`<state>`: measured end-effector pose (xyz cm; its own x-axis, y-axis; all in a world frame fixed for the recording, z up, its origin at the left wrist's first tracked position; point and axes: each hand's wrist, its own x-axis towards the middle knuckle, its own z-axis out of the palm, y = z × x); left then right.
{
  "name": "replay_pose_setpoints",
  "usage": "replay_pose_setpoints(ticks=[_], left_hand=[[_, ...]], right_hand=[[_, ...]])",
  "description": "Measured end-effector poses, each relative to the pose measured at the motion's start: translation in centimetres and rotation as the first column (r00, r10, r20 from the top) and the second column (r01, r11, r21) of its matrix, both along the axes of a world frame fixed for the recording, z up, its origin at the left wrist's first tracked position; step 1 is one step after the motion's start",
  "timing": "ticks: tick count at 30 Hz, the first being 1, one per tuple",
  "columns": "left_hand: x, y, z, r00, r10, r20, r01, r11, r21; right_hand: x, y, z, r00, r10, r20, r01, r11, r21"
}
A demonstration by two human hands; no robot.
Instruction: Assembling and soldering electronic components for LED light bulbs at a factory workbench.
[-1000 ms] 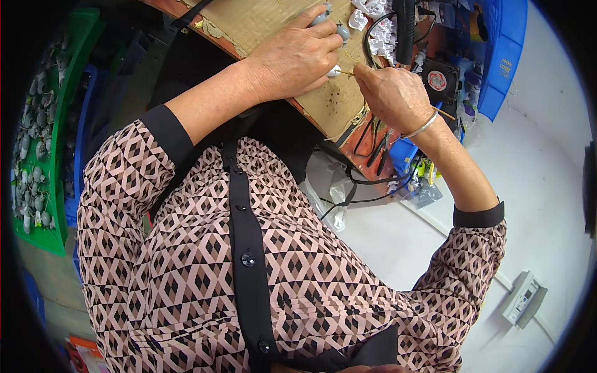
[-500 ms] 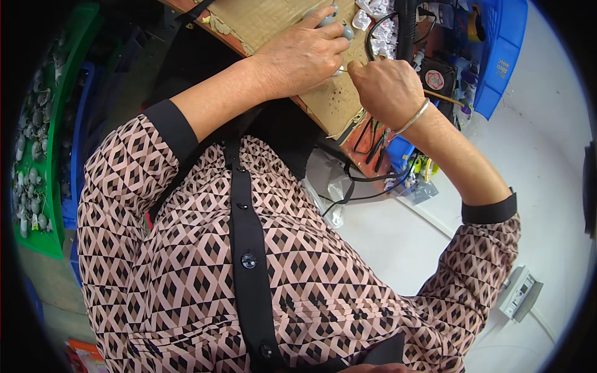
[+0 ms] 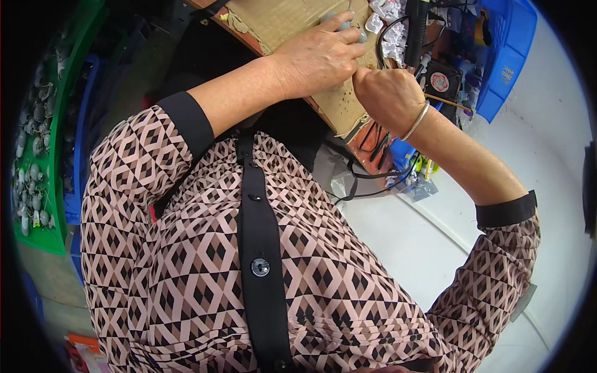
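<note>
My left hand (image 3: pixel 320 59) is closed over a small grey rounded piece (image 3: pixel 359 36) at the far edge of view. Its fingers hide most of the piece, and what lies under the palm cannot be seen. Right beside it, my right hand (image 3: pixel 390 96) makes a fist, with its thumb side almost touching the left hand. A thin wooden stick (image 3: pixel 451 102) comes out behind the right wrist and appears to run through the fist. Its other end is hidden. Both hands are over a worn cardboard sheet (image 3: pixel 267 25) on the workbench.
White crumpled pieces (image 3: pixel 393 43) and a black cylindrical tool (image 3: pixel 415 34) with a cable lie beyond the right hand. Nearby are a small black fan (image 3: pixel 440 81) and a blue basket (image 3: pixel 507 62). A green crate (image 3: pixel 53 211) of grey parts stands at the left.
The whole view has shifted slightly. My right fist has come up against the left hand, and the thin tip that showed between them is now hidden.
</note>
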<state>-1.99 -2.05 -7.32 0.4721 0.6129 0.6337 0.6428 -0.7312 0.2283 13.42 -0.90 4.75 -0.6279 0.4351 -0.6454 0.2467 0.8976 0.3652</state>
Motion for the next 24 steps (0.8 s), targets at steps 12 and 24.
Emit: replay_pose_setpoints(ticks=[12, 24], left_hand=[[0.6, -0.4, 0.0, 1.000, -0.011, 0.000, 0.011, 1.000, -0.006], [0.6, 0.3, 1.6, 0.994, -0.061, 0.085, 0.062, 0.998, -0.009]], right_hand=[[2.2, 1.2, -1.6, 0.546, -0.824, -0.151, 0.751, 0.561, -0.347], [0.8, 1.3, 0.6, 0.983, -0.170, -0.074, 0.158, 0.976, -0.149]])
